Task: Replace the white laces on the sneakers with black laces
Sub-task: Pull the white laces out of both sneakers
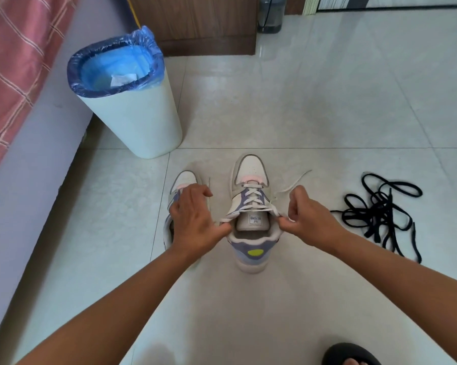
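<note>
Evidently an early stage. Right sneaker [251, 206] stands on the tiled floor [327, 101], toe away from the viewer, its white lace [251, 200] crossed through every visible eyelet but untied at the top. Left hand [198, 219] pinches one loose end at the collar; right hand [305, 216] pinches the other, fingers curled around it. Left sneaker [181, 184], partly hidden behind the left hand, lies just beside; its lacing cannot be judged. Black laces [382, 212] lie tangled on the floor to the right, unused. Unlacing and all relacing remain.
</note>
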`<state>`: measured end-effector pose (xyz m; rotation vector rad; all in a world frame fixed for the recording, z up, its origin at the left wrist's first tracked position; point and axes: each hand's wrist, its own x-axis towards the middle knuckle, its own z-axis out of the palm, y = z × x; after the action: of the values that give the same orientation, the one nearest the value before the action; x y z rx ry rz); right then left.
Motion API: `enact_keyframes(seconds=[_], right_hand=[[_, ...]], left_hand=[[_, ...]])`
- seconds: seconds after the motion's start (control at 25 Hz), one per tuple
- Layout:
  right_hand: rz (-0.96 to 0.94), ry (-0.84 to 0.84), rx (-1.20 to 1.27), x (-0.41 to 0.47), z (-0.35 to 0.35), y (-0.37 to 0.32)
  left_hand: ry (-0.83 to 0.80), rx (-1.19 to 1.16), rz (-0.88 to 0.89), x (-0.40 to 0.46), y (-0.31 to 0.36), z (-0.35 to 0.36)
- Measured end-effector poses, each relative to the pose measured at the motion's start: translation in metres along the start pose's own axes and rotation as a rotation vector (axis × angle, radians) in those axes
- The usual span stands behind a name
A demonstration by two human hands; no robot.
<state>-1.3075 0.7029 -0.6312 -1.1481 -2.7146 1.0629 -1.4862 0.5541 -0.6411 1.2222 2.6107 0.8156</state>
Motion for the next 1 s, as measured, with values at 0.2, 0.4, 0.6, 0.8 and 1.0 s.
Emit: enact_keyframes(seconds=[0.2,0.4,0.6,0.8,1.0], right_hand=[[-0.013,-0.17,0.112,-0.013,0.023,0.01],[0.002,-0.276,0.048,-0.033,0.065,0.019],[0.251,-0.137,0.408,-0.036,0.053,0.022],[0.274,-0.241,0.41,-0.015,0.05,0.009],[0.297,-0.368,0.297,-0.018,0.05,0.006]], left_hand=[[-0.275,0.033,-0.084,-0.027,-0.001,0.021],[-0.549,0.149,-0.026,-0.053,0.008,0.046],[-0.627,-0.107,-0.249,-0.032,0.002,0.039],[-0.694,-0.121,-0.231,-0.02,0.014,0.036],[-0.57,0.386,0.23,-0.023,0.022,0.035]])
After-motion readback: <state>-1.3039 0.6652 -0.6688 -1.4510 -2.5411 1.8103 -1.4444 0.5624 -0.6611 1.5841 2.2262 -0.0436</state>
